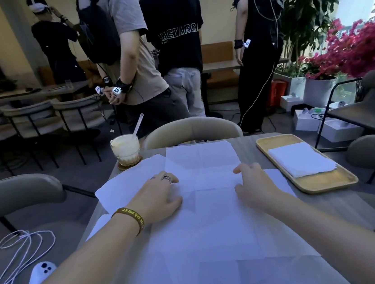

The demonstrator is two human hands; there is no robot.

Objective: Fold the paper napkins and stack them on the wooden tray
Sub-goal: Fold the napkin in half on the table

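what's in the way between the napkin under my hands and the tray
Nothing visible. Just table and another flat napkin's edge lie between the unfolded napkin and the wooden tray; the drink glass stands far left, off that path.

- Left forearm (90, 260): bare, rises from the lower left corner towards the centre of the frame; a dark wristband (130, 221) with yellow lettering circles the wrist.
- Left hand (159, 197): just left of centre, back of the hand up, fingers bent down with tips hidden, thumb pointing right; a ring (167, 178) on one finger.
- Right forearm (333, 225): bare, rises from the lower right corner.
- Right hand (255, 185): just right of centre, knuckles up, fingers curled under, thumb pointing left towards the other hand, apart from it.
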